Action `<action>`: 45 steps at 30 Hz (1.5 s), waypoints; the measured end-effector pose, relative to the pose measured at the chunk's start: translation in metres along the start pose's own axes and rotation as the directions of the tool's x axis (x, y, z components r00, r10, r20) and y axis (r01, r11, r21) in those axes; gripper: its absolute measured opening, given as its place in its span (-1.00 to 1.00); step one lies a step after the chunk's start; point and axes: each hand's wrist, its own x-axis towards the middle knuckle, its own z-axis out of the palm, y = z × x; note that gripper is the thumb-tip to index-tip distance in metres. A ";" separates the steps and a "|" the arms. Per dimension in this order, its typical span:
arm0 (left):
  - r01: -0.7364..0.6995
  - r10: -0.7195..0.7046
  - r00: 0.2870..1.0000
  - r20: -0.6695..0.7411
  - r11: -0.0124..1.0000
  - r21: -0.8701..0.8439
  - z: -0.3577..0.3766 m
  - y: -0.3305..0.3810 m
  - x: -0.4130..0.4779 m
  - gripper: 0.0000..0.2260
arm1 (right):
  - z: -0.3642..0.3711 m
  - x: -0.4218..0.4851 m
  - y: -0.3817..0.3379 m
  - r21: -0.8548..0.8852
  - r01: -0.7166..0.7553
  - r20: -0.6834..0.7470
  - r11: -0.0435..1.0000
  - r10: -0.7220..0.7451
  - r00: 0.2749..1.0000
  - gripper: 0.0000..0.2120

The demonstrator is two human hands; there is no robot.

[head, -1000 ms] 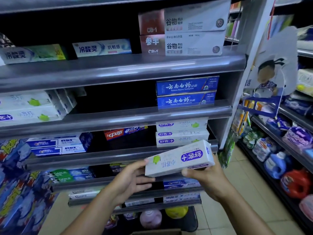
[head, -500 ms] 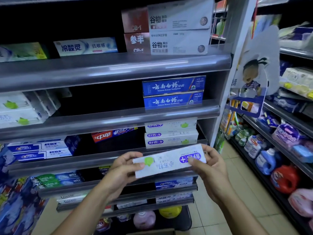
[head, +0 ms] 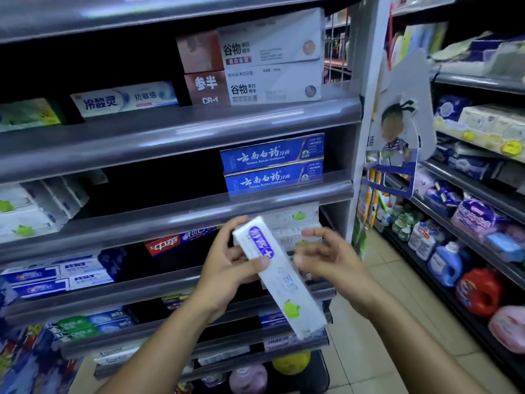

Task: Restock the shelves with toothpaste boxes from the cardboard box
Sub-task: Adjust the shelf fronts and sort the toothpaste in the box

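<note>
Left hand (head: pixel 224 268): fingers and thumb pinch one white toothpaste box (head: pixel 274 271), which is tilted with its purple end uppermost. Right hand (head: pixel 326 257): fingers loosely curled, just beside the box; contact unclear (blur). Held box sits below the two stacked blue boxes (head: pixel 272 163). White shelf boxes (head: pixel 295 220) directly under those are partly hidden, so not counted.

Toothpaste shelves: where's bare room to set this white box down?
Widest gap: middle shelf, between the white boxes at left and the blue boxes. Also the shelf below, in front of the red box. Crowded at the white stack matching your held box.
</note>
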 end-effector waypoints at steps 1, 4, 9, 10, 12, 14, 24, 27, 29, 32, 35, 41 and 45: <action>-0.010 0.006 0.998 -0.066 0.999 -0.050 -0.005 -0.003 -0.001 -0.34 | -0.005 -0.008 0.013 -0.031 -0.068 0.007 0.997 0.068 0.998 -0.36; -0.051 0.025 0.984 -0.175 0.988 -0.147 -0.012 -0.015 -0.004 -0.38 | -0.009 -0.029 0.048 -0.015 -0.191 0.065 0.981 0.192 0.979 -0.42; -0.097 0.013 0.942 -0.334 0.967 -0.235 0.000 -0.035 -0.012 -0.47 | -0.004 -0.019 0.060 0.132 -0.001 -0.277 0.991 0.038 0.960 -0.58; -0.095 0.023 0.926 -0.377 0.980 -0.176 -0.001 -0.038 -0.013 -0.52 | -0.006 -0.016 0.058 0.130 0.040 -0.335 0.991 0.006 0.942 -0.59; -0.065 0.069 0.904 -0.422 0.998 0.025 -0.008 -0.042 -0.013 -0.61 | -0.013 -0.008 0.050 0.065 0.097 -0.419 0.993 -0.062 0.906 -0.61; -0.045 0.145 0.892 -0.427 0.971 0.236 -0.014 -0.043 -0.007 -0.68 | -0.018 0.003 0.042 -0.046 0.133 -0.454 0.990 -0.139 0.880 -0.67; 0.083 0.258 0.878 -0.404 0.749 0.657 -0.028 -0.051 0.053 -0.66 | -0.020 0.077 0.036 -0.496 0.095 -0.451 0.863 -0.349 0.822 -0.68; 0.076 0.234 0.883 -0.407 0.784 0.616 -0.035 -0.058 0.057 -0.68 | -0.023 0.082 0.046 -0.502 0.062 -0.458 0.862 -0.326 0.827 -0.67; 0.048 0.251 0.884 -0.395 0.791 0.610 -0.037 -0.059 0.059 -0.73 | -0.025 0.084 0.049 -0.497 0.055 -0.442 0.866 -0.308 0.842 -0.67; 0.023 0.255 0.883 -0.393 0.814 0.581 -0.035 -0.061 0.060 -0.74 | -0.026 0.084 0.053 -0.506 0.027 -0.457 0.862 -0.294 0.839 -0.64; -0.015 0.269 0.888 -0.373 0.827 0.562 -0.036 -0.062 0.058 -0.77 | -0.024 0.085 0.055 -0.515 0.015 -0.471 0.857 -0.297 0.831 -0.63; -0.089 0.322 0.876 -0.360 0.841 0.534 -0.046 -0.063 0.048 -0.71 | -0.016 0.068 0.061 -0.506 0.056 -0.565 0.860 -0.380 0.732 -0.55; -0.212 0.453 0.850 -0.269 0.761 0.614 -0.074 -0.099 -0.008 -0.74 | 0.013 0.022 0.100 -0.611 0.133 -0.536 0.780 -0.532 0.656 -0.71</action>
